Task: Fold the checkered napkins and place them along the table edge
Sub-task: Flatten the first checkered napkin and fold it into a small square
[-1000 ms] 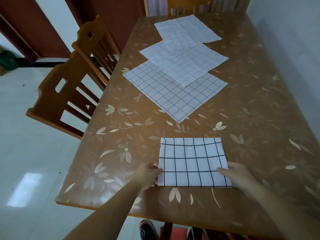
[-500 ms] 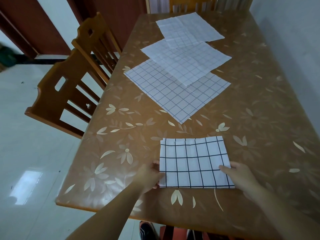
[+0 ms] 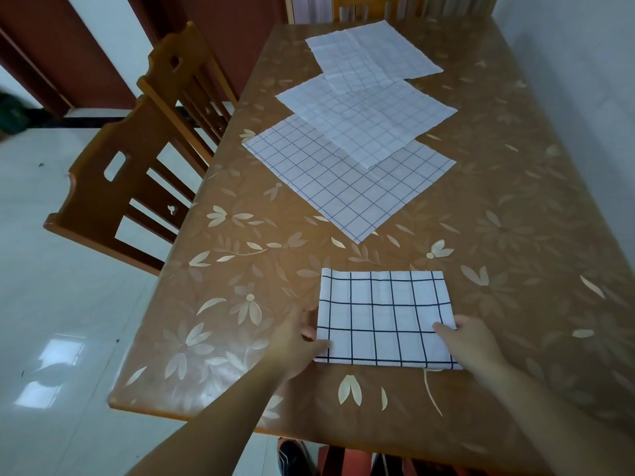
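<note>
1. Folded napkin (image 3: 385, 317), white with a bold dark grid, lies flat on the surface (image 3: 515, 235) near its close edge.
2. Left hand (image 3: 295, 345) is at the folded napkin's left edge; its thumb lies on the cloth, the other fingers look tucked under the edge, probably pinching it, though the view is unclear.
3. Right hand (image 3: 470, 345) is on the folded napkin's lower right corner, fingers (image 3: 443, 328) curled over the cloth and gripping it.
4. Beyond the folded napkin, three unfolded napkins overlap in a row: nearest (image 3: 330, 180), middle (image 3: 371, 121), farthest (image 3: 374, 53).
5. Left of the folded napkin, past the surface's edge, stand two wooden chairs (image 3: 113, 187).
</note>
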